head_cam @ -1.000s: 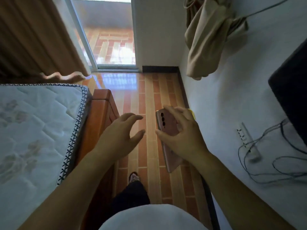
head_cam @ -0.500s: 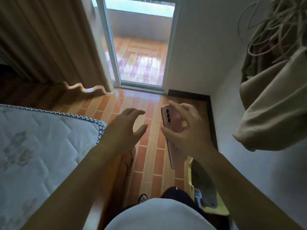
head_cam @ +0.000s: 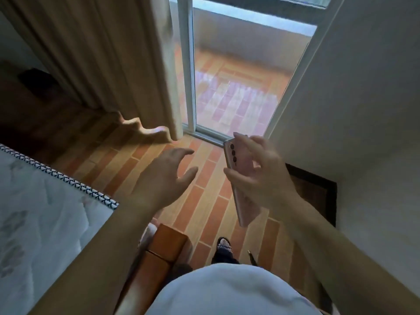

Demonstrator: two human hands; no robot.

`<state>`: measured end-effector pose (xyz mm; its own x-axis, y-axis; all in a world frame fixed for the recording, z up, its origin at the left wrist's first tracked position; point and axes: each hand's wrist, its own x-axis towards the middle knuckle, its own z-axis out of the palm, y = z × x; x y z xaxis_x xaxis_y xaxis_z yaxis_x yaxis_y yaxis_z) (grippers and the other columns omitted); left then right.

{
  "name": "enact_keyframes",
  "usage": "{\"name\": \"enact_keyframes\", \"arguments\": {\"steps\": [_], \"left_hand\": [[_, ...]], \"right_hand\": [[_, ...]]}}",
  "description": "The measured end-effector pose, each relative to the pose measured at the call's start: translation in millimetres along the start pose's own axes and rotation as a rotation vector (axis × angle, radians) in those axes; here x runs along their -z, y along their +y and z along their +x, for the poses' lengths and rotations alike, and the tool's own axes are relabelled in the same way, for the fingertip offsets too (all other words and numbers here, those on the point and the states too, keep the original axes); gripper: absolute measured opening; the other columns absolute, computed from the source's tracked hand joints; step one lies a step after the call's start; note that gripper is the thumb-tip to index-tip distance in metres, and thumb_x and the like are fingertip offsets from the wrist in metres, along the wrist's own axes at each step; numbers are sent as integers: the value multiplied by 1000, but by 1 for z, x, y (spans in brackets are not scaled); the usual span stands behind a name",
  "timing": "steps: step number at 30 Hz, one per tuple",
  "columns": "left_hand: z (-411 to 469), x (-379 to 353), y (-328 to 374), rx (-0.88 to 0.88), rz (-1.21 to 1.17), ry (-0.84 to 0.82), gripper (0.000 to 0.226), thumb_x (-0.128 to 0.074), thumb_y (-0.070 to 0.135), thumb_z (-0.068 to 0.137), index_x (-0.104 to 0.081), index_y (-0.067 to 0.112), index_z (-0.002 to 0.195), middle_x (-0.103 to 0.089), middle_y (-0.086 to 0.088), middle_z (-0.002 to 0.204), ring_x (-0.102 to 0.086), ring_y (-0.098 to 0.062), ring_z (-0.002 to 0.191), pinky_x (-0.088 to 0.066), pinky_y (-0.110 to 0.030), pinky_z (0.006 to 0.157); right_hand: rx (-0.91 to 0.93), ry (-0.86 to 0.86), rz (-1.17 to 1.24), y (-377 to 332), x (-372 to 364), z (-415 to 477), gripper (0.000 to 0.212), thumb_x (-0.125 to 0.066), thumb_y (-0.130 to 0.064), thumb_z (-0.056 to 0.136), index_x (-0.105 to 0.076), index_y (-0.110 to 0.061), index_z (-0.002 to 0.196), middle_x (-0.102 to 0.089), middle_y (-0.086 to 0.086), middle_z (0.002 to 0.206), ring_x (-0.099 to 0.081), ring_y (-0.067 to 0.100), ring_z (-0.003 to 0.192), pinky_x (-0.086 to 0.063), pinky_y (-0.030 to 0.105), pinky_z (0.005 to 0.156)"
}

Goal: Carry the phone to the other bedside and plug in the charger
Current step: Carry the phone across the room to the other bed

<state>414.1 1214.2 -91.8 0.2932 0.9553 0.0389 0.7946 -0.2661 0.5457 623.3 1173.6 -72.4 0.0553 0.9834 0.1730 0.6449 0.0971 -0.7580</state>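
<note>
Tiled floor [head_cam: 204, 214] beyond right hand [head_cam: 261, 176], phone [head_cam: 238, 178] half hidden under fingers.

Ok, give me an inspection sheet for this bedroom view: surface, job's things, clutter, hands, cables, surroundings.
Surface: tiled floor in orange and tan strips, bare ahead.
Job's things: pink phone held upright, camera side showing; charger nothing seen.
Clutter: nothing seen.
Hands: right hand grips the phone; left hand open, empty, fingers spread.
Cables: nothing seen.
Surroundings: mattress with patterned edging at left, wooden bed frame corner below, curtain beside a glass door to a balcony, white wall at right.
</note>
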Motion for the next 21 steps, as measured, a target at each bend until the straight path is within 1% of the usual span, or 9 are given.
{"name": "enact_keyframes", "arguments": {"steps": [2,4,8,11,14,16,17,19,21], "left_hand": [[35,3,-2,35,-21,32,42,-54,43,86,-47,31,126,-51,1,135,-51,-19,117,-45,-34,88],[64,9,-6,79,-27,55,42,-54,42,86,-47,30,126,-49,1,136,-50,-20,119,-46,-37,90],[110,26,-33,189,-53,109,41,-53,41,87,-47,30,126,-47,3,137,-49,-19,119,-48,-39,92],[143,42,-65,262,-66,147,41,-53,40,87,-47,30,127,-46,3,138,-47,-17,119,-42,-32,91],[181,60,-104,336,-71,189,40,-53,40,87,-48,31,126,-45,5,137,-47,-17,118,-43,-34,90],[206,76,-133,382,-81,208,40,-53,40,87,-47,33,126,-44,7,137,-47,-17,117,-45,-37,90],[220,85,-149,395,-82,218,40,-53,40,87,-47,33,126,-44,7,137,-47,-16,117,-45,-35,89],[246,107,-181,416,-77,239,39,-53,38,87,-48,32,125,-44,7,137,-47,-15,117,-41,-31,87],[268,135,-214,431,-63,243,40,-54,39,87,-48,33,125,-44,8,138,-46,-15,119,-43,-33,90]], "right_hand": [[49,-25,-14,6,0,48,68,-74,-38,72,-44,-35,133,-42,4,135,-47,16,105,-52,27,75],[76,-58,-17,7,-7,90,68,-74,-36,72,-44,-33,133,-42,4,135,-45,15,106,-49,25,75],[97,-172,42,3,-33,163,68,-74,-36,71,-43,-35,133,-41,1,135,-47,21,113,-52,37,86],[139,-244,54,-4,-61,217,68,-74,-38,70,-44,-37,132,-42,-1,134,-46,20,116,-49,38,92],[176,-306,69,-14,-96,275,67,-74,-38,70,-45,-39,131,-42,0,133,-47,23,114,-52,43,88],[212,-331,74,-24,-124,315,67,-74,-39,69,-45,-40,130,-43,0,132,-47,22,113,-54,43,84],[229,-337,72,-31,-139,336,67,-74,-39,69,-45,-41,130,-43,0,132,-46,21,113,-54,43,83],[265,-349,54,-48,-172,378,67,-75,-39,69,-45,-41,129,-43,-1,133,-46,19,112,-55,40,81],[299,-364,55,-68,-205,417,68,-74,-39,70,-43,-44,129,-43,-4,133,-46,17,111,-56,32,77]]}}
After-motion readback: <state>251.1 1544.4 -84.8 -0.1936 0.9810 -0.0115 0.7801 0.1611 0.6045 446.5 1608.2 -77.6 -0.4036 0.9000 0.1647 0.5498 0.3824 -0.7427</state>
